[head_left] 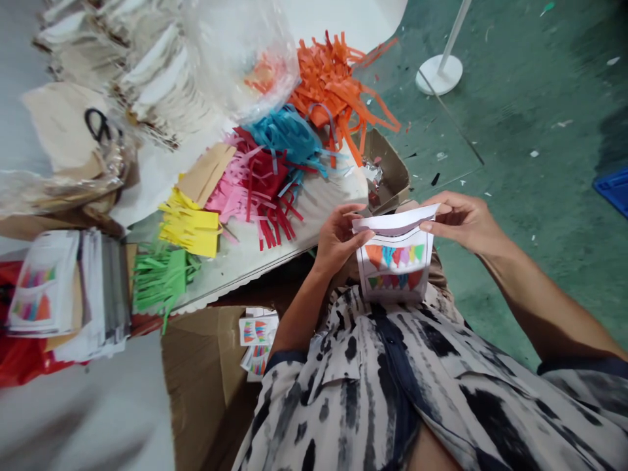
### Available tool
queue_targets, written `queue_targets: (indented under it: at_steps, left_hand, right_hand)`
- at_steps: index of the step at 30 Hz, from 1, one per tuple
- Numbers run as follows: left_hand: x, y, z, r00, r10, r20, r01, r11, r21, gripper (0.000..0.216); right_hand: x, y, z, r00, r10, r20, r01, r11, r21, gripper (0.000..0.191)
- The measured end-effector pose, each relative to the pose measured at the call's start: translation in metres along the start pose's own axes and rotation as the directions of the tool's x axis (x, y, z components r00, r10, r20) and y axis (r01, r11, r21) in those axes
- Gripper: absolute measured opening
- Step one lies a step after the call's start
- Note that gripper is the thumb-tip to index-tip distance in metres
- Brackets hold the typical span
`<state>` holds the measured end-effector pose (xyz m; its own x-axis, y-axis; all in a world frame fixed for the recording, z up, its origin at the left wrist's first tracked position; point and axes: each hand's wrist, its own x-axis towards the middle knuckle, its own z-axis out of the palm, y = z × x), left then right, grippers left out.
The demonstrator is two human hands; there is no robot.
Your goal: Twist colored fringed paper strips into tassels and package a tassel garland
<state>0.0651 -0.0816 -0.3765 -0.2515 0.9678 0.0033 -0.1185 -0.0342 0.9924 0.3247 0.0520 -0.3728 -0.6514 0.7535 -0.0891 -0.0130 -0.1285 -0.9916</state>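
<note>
Both hands hold a white printed paper packet in front of my body. Its front carries two rows of coloured tassel garlands, and a white flap runs along its top edge. My left hand pinches the packet's upper left corner between thumb and fingers. At the upper right corner, my right hand grips the flap's end the same way. A narrow opening shows below the flap; what is inside cannot be made out.
Tissue-paper fringes lie on the table: orange, blue, pink, yellow and green. A stack of printed packets stands left. An open cardboard box below holds more packets. A small carton sits beyond my hands.
</note>
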Motion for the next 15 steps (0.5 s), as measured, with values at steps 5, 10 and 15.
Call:
queue_targets:
  at_steps: [5,10,15]
  left_hand:
    - [-0.001,0.011,0.013,0.991,-0.129,0.022,0.130,0.992,-0.009,0.055]
    - [0.001,0.015,0.020,0.985,-0.153,-0.075,0.152,0.988,-0.017,0.049]
    - [-0.002,0.004,0.010,0.980,-0.185,-0.073,0.175,0.976,-0.127,0.045]
  right_hand:
    - [-0.001,-0.006,-0.001,0.997,0.043,0.069,-0.045,0.999,0.027,0.036]
    - [-0.003,-0.008,0.001,0.988,0.060,0.139,-0.063,0.998,0.021,0.038]
    - [-0.005,-0.008,-0.004,0.979,0.041,0.199,-0.044,0.999,0.010,0.042]
